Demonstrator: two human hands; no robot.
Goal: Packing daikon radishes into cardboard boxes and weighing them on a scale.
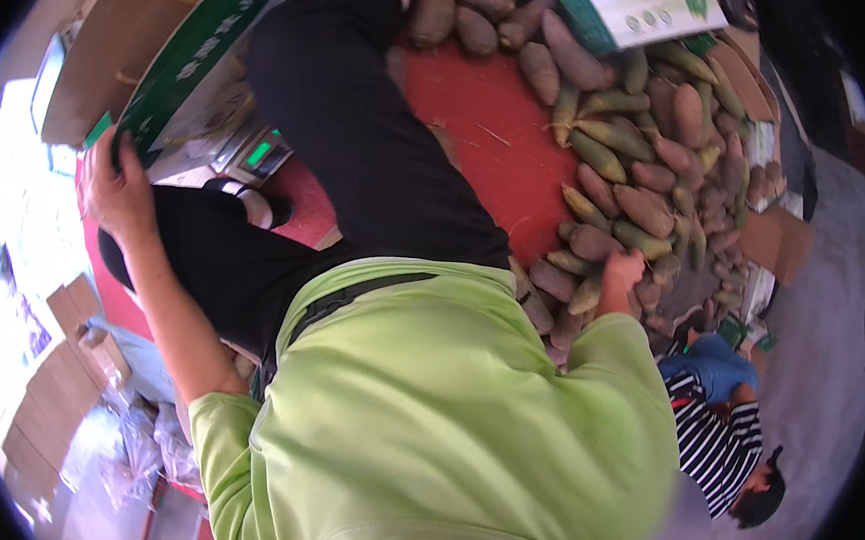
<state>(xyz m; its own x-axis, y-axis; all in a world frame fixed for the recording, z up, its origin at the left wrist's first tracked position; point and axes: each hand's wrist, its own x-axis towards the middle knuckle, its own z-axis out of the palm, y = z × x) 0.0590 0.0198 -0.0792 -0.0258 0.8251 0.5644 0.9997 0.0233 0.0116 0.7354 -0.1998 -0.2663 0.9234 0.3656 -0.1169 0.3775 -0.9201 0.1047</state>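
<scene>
My left hand point(119, 188) is at the near corner of an open cardboard box point(192, 53), green on its near side and brown on the flap. Its fingers bend over the box's edge. My right hand point(623, 271) is down in a pile of sweet potatoes point(643, 211) on my right, its fingers curled closed. What lies inside those fingers is hidden. Greenish long roots, looking like green radishes point(598, 157), are mixed among the reddish-brown sweet potatoes.
A digital scale point(253, 154) with a lit green display stands beside the box on the red floor covering point(478, 123). A white and green carton point(636, 11) sits at the far right. A person in a striped shirt point(711, 440) is at the lower right. Plastic bags point(145, 441) lie lower left.
</scene>
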